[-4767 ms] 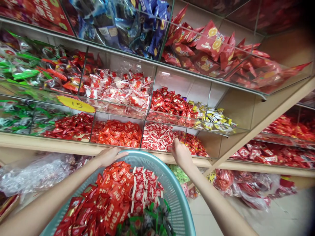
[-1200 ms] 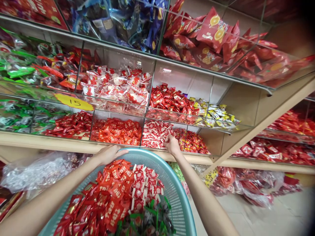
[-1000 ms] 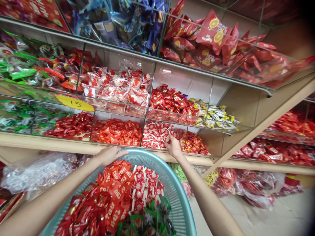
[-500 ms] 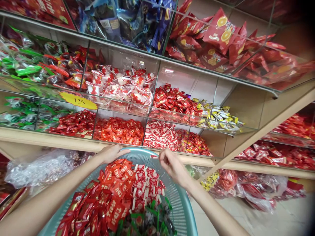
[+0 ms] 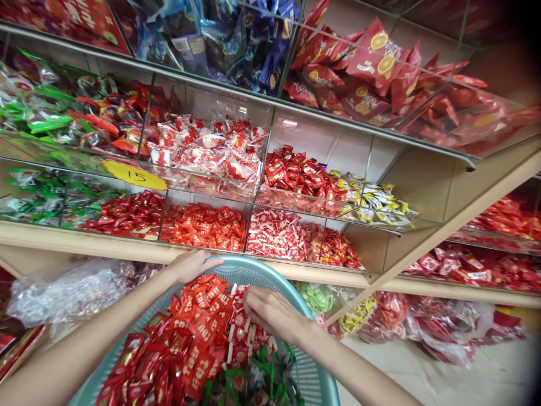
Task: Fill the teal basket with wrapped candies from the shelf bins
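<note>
A teal plastic basket holds red wrapped candies, orange-red packets, red-and-white packets and dark candies with green wrapper ends. My left hand grips the basket's far rim, fingers wrapped over it. Inside the basket, my right hand is over the red-and-white packets, its fingers curled down among them; whatever they pinch is hidden.
Clear-walled shelf bins of candy rise beyond the basket, with a yellow price tag marked 15. The wooden shelf edge runs just behind the rim. Bagged candies lie below at the right.
My right hand has moved from above the basket's far right rim, where it held a small red-and-white packet, down and left onto the red-and-white packets. My left hand stays on the rim.
</note>
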Motion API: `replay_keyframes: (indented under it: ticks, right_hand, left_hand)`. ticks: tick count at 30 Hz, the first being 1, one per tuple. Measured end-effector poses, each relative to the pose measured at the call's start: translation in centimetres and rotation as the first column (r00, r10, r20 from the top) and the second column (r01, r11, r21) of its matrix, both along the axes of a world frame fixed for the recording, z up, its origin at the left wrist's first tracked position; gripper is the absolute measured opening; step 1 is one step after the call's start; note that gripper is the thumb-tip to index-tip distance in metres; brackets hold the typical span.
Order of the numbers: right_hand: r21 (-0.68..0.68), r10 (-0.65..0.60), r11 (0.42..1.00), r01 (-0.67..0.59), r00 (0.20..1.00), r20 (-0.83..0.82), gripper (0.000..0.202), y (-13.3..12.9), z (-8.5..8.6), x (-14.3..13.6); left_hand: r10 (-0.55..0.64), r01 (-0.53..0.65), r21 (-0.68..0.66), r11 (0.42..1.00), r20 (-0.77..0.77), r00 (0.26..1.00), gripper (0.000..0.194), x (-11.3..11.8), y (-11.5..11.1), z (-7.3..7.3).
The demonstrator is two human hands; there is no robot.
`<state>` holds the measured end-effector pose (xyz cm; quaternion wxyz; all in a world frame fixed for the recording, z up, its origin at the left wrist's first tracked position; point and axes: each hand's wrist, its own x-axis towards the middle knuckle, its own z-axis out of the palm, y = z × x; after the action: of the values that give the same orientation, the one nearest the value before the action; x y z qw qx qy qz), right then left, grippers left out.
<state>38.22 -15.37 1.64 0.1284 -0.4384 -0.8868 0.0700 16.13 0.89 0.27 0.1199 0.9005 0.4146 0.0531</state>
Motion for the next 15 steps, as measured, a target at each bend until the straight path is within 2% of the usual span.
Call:
replay_keyframes:
  ticks: [9, 15]
  right_hand:
    - [0.033, 0.005, 0.999, -0.012, 0.978, 0.208, 0.016, 0.3, -0.8, 1.0]
    - [0.080, -0.007, 0.997, -0.016, 0.957, 0.289, 0.012, 0.2, -1.5, 1.8]
  left_hand:
    - [0.006, -0.005, -0.012, 1.000, 0.011, 1.000, 0.064, 0.1, -0.3, 0.4]
    - [0.005, -0.005, -0.002, 1.000, 0.001, 1.000, 0.063, 0.0, -0.2, 0.3]
